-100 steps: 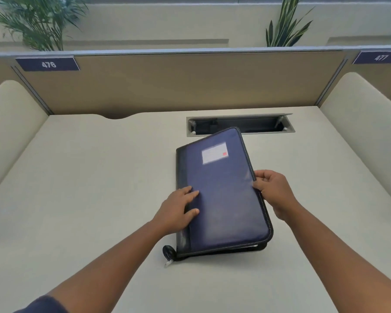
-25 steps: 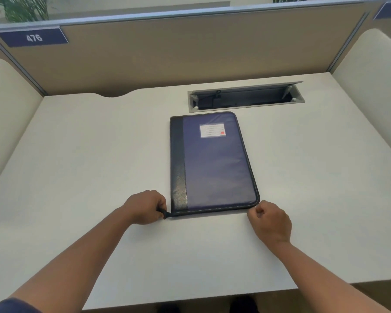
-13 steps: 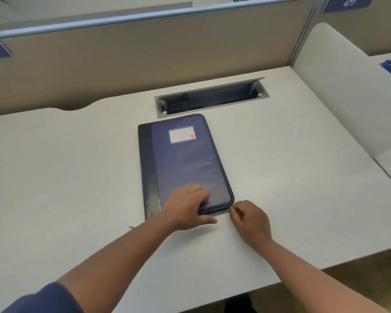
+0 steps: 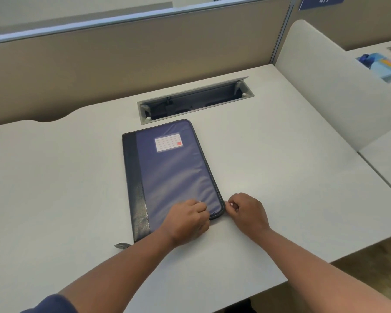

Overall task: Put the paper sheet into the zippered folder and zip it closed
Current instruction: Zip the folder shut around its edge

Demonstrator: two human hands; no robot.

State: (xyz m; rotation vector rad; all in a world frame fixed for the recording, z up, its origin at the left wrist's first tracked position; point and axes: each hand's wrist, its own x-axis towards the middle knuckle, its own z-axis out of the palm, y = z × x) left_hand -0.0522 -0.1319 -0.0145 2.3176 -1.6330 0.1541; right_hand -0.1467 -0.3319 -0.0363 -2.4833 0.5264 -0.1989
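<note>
Folder: our zippered folder (image 4: 172,175) lies mid-frame on the desk (image 4: 54,177).
Hands: left hand (image 4: 186,221) presses its near corner; right hand (image 4: 246,213) pinches the edge there.
Risk: we may snag the zipper rounding the corner.

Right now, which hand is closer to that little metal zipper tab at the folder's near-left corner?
Left. The left hand rests on the folder right of the zipper tab; the right hand is beyond the opposite corner.

Left hand (image 4: 187,219) hides the folder's (image 4: 172,172) near edge; blue items (image 4: 380,66) far right are blurred and cropped.
</note>
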